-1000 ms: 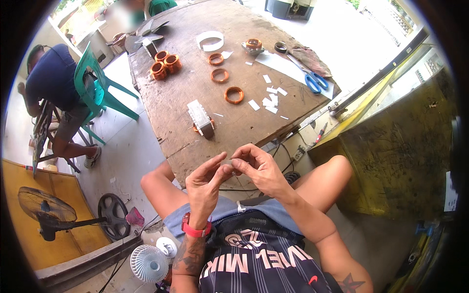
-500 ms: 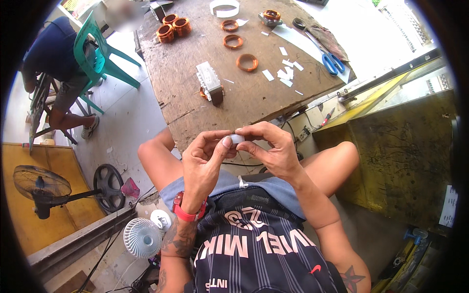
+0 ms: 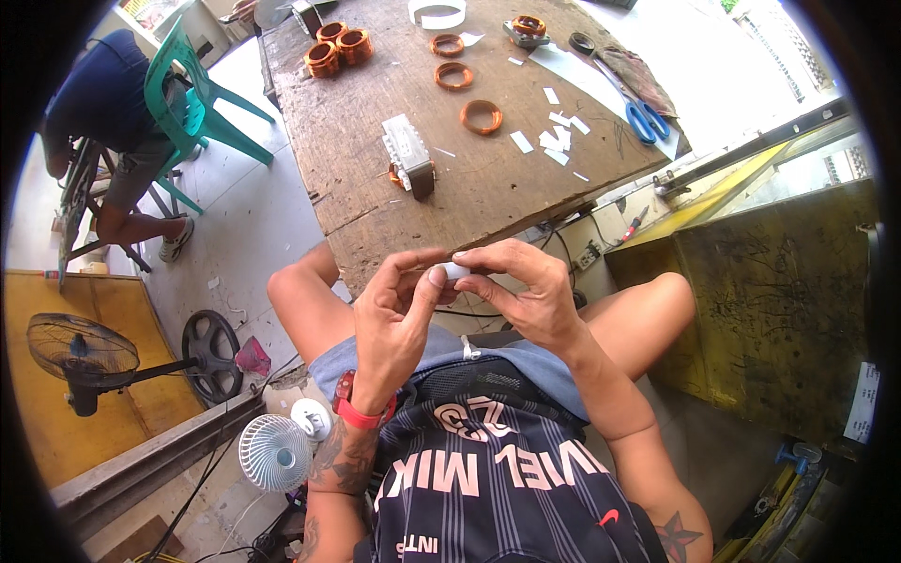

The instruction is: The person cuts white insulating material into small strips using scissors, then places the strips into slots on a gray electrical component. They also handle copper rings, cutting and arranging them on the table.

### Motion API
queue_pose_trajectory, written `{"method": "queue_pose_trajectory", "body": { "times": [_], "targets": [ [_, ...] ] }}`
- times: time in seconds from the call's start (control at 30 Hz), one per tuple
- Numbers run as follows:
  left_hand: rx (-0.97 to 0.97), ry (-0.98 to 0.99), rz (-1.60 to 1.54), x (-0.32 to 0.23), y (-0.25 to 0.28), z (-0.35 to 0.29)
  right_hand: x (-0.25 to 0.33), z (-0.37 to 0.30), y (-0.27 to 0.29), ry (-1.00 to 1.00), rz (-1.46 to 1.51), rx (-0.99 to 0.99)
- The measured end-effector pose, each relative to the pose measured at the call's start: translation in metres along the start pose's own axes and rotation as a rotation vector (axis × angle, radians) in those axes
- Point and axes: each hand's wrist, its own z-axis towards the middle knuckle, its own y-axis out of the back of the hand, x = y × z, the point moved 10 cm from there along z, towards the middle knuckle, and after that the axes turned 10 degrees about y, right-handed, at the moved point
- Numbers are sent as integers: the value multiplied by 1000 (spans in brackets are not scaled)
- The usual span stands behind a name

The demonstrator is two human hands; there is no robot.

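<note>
Over my lap, just off the table's near edge, both hands meet at a small curled white strip (image 3: 454, 271). My left hand (image 3: 389, 310), with a red watch on its wrist, pinches the strip's left end between thumb and fingers. The other end sits between the thumb and forefinger of my right hand (image 3: 530, 286). Fingers cover part of the strip, so its full shape is hidden. Beyond my hands, a laminated metal core (image 3: 409, 155) with some copper winding stands on the wooden table (image 3: 357, 202).
Copper wire rings (image 3: 481, 117) lie mid-table, with thicker coils (image 3: 338, 52) grouped far left. White paper pieces (image 3: 560, 138) and blue-handled scissors (image 3: 644, 120) lie to the right. A green chair (image 3: 202, 108) and a seated person (image 3: 113, 94) are left; fans (image 3: 274, 452) stand lower left.
The view has shifted slightly, so the table's things sit a little further right. My hands keep their grip, and the white strip shows slightly turned between my fingers.
</note>
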Motion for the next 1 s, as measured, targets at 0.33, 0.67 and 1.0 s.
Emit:
{"method": "queue_pose_trajectory", "body": {
  "times": [0.33,0.67,1.0],
  "targets": [
    [72,-107,137,-6,6,-1,7,0,1,35,-84,-36],
    [55,-379,498,-33,-1,-10,43,1,-1,297,-296,-36],
    [-56,-566,690,-55,-3,-30,30,2,-5,151,-143,-18]
  ]
}}
